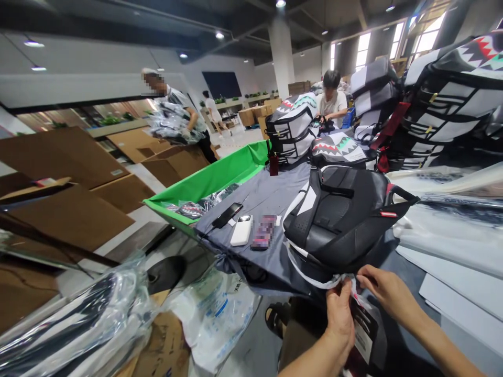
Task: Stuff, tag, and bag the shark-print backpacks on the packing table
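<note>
A black and white backpack (346, 214) lies on the grey-covered table, its padded back and straps facing up. At its near edge, my left hand (340, 311) is closed with the thumb pressed on thin, clear whitish plastic (347, 279). My right hand (383, 290) is just to the right, fingers pinched together close to the same plastic; what lies between them is too small to make out. Below and between my hands hangs a dark tag (365, 327) with a white label, partly hidden by my left hand and wrist.
A black phone (227, 215), a white power bank (241, 231) and a blurred-out item (264, 232) lie left of the backpack. Stacked backpacks (293, 128) stand behind. White plastic bags (451, 220) lie right. A green bin (212, 175) adjoins the table. Several people work farther off.
</note>
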Demonstrator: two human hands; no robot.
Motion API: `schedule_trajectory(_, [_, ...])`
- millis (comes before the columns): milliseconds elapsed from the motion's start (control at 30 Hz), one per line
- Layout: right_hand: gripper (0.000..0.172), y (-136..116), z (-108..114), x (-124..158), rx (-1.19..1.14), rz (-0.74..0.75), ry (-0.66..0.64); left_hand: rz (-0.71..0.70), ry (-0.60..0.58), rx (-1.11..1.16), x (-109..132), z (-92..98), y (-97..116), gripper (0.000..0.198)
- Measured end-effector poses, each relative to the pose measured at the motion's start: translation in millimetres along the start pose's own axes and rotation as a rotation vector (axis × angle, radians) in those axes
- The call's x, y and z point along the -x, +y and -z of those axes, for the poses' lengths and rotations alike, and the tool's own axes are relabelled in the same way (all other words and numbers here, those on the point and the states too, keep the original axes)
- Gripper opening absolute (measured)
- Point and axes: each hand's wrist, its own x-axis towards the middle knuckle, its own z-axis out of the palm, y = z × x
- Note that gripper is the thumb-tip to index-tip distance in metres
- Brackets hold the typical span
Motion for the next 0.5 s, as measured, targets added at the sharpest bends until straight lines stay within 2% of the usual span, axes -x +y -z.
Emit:
schedule_trajectory(200, [0.041, 14.7, -22.4, -9.8, -0.168, -0.099, -0.029, 0.02, 0.057, -0.001, -4.3, 6.1, -7.4, 0.058])
schedule_trajectory(300, [0.041, 19.1, -30.0, -9.5, -0.179, -0.141, 0.057, 0.01, 0.062, -0.004, -6.6, 5.9, -9.0, 0.055])
schedule_trajectory(400, [0.039, 15.0, -32.5, -1.8, -0.151, -0.156, 0.212, 0.005, 0.064, 0.011, -5.6, 3.4, -5.7, 0.055])
schedule_trajectory(500, [0.043, 5.0, -33.1, 5.2, -0.208, -0.089, 0.224, 0.009, 0.076, 0.029, -3.4, 3.8, -2.0, 0.06])
